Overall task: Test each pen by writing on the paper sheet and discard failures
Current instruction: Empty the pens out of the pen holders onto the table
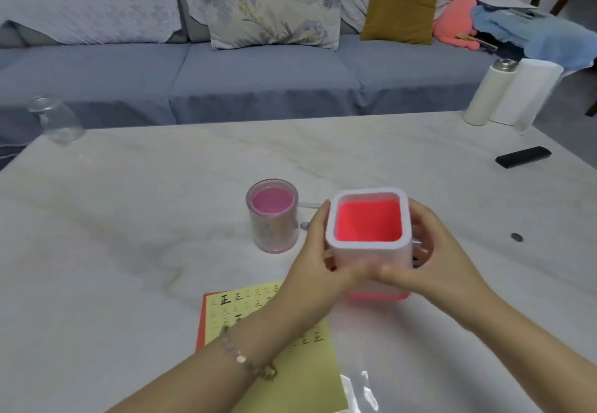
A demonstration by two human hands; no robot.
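White plastic, red inside: your left hand (318,251) and right hand (433,251) both clasp the square holder (368,246), a setup step with no pen in hand. Next, take a pen to the paper sheet (303,377) just left of the holder

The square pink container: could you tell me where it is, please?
Head view, right of centre: the square pink container is gripped between left hand and right hand, right of the round pink cup, beyond the yellow sheet.
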